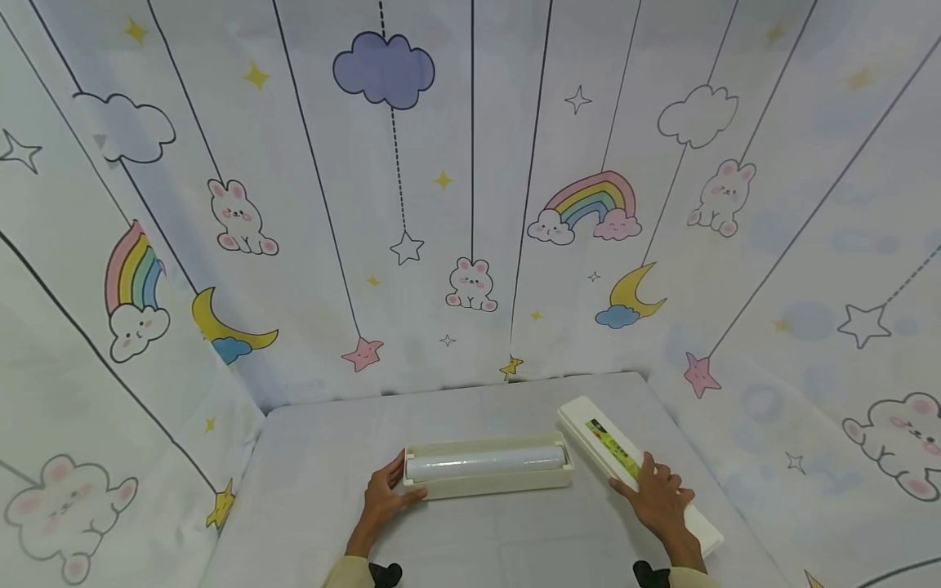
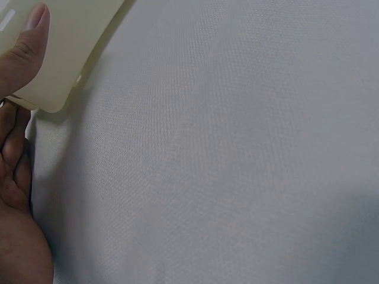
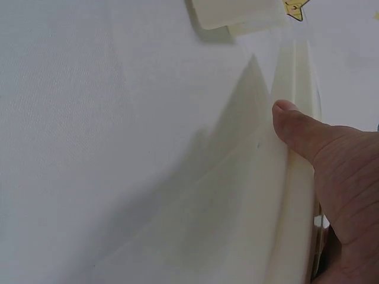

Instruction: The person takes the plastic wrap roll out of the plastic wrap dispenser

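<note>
A cream, open box (image 1: pixel 507 488) lies on the table, a shiny roll of plastic wrap (image 1: pixel 485 464) inside it. My left hand (image 1: pixel 385 500) grips the box's left end, with the thumb along the near side; the left wrist view shows that thumb (image 2: pixel 32 50) on the cream wall. To the right, a long white lid (image 1: pixel 581 415) with a green and yellow label slants away from the box. My right hand (image 1: pixel 657 500) holds the lid across its near half. In the right wrist view, the thumb (image 3: pixel 302 130) presses the lid's long edge.
A pale cloth covers the table (image 1: pixel 316 457). Behind it and on both sides stand white curtains (image 1: pixel 309 310) printed with rabbits, clouds, stars and rainbows. A corner of the box (image 3: pixel 237 12) shows at the top of the right wrist view.
</note>
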`<state>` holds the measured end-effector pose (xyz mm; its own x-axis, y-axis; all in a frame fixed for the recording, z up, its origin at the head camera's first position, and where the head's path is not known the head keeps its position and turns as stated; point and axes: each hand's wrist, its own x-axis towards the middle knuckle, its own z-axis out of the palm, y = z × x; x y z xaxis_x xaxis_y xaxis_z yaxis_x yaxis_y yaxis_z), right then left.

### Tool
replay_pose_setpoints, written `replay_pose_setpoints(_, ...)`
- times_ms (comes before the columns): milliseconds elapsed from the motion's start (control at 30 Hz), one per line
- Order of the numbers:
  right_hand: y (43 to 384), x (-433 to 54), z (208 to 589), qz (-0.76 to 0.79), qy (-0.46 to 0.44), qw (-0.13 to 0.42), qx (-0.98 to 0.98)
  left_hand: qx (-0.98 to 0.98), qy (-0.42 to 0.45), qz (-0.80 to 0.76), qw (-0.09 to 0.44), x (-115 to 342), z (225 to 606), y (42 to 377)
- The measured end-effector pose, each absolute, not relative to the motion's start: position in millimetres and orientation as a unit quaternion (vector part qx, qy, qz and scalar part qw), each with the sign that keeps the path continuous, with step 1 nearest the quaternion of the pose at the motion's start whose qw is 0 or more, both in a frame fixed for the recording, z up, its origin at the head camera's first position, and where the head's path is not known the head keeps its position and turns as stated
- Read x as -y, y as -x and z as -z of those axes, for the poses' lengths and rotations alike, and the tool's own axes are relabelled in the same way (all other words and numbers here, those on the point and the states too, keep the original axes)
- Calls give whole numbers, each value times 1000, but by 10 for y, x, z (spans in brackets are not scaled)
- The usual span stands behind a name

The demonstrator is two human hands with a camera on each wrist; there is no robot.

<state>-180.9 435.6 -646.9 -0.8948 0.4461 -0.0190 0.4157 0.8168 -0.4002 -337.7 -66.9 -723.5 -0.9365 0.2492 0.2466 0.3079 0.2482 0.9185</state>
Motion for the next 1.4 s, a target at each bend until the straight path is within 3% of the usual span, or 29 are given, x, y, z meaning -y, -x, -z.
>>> replay_pose_setpoints(700, 1767, -4348, 6575, -215, 235, 32, 947, 787, 136, 601, -27, 681, 7232, 3393)
replay_pose_setpoints(1000, 1746, -4353, 6614, -216, 237, 28, 947, 788, 171, 590, 23, 699, 7315, 3406)
replay_pose_setpoints(1400, 1722, -4353, 6650, -219, 235, 30, 947, 792, 167, 587, 0, 669, 7152, 3340)
